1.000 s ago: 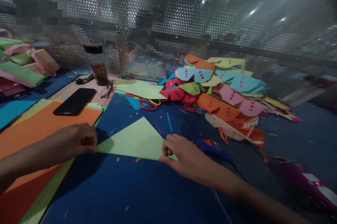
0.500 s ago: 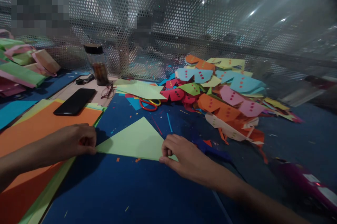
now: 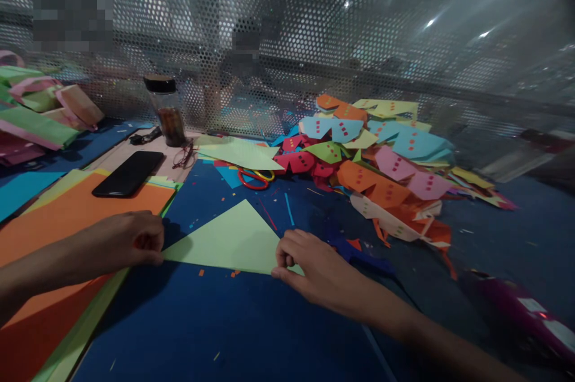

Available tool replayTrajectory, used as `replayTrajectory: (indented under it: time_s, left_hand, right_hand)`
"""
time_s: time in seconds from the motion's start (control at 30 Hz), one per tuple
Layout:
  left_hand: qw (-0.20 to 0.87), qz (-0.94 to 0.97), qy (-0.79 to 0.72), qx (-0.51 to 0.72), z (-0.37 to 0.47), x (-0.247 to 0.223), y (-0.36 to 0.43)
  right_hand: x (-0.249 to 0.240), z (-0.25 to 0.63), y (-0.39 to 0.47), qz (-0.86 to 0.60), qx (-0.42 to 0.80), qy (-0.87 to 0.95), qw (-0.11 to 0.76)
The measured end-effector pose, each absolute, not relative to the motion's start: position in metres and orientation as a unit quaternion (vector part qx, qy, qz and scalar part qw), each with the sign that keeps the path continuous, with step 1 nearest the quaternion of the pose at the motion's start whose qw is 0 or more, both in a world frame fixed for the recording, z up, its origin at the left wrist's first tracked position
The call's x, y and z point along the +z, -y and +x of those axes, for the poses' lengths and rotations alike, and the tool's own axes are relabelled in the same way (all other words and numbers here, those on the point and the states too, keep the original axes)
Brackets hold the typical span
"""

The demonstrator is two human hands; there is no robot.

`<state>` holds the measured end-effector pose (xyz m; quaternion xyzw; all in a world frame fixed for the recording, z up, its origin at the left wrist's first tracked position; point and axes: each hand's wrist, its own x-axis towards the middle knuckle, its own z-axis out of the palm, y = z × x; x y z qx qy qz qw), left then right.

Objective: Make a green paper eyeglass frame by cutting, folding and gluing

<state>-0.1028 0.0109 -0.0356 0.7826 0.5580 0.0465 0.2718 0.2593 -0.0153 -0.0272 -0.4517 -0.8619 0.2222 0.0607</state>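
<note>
A pale green sheet of paper (image 3: 233,237), folded into a triangle, lies on the blue table with its peak pointing away from me. My left hand (image 3: 137,239) pinches its left corner between thumb and curled fingers. At the right corner, my right hand (image 3: 309,262) is closed over the paper, thumb along the lower edge. The folded edge runs between the two hands, nearest to me. Part of the right corner is hidden under my fingers.
Orange paper sheets (image 3: 58,238) carry a black phone (image 3: 129,174) at left. A lidded jar (image 3: 168,115) stands behind, by the perforated metal panel (image 3: 287,29). Scissors with red and yellow handles (image 3: 253,178) lie beyond the triangle. Folded, coloured paper pieces (image 3: 377,187) pile up at right, near a purple object (image 3: 516,304).
Almost nothing differs. Both hands stay at the corners of the green paper, which keeps its place and shape.
</note>
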Motion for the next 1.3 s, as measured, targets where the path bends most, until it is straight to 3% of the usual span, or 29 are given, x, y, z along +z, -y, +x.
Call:
replayTrajectory:
  time_s: [0.4, 1.3]
  left_hand:
    - [0.298, 0.799, -0.518, 0.073, -0.090, -0.040, -0.004]
    - [0.234, 0.805, -0.539, 0.084, -0.078, -0.050, 0.002]
  right_hand:
    - [-0.028, 0.259, 0.015, -0.453, 0.223, 0.861, 0.062]
    - [-0.026, 0.259, 0.014, -0.447, 0.224, 0.864, 0.051]
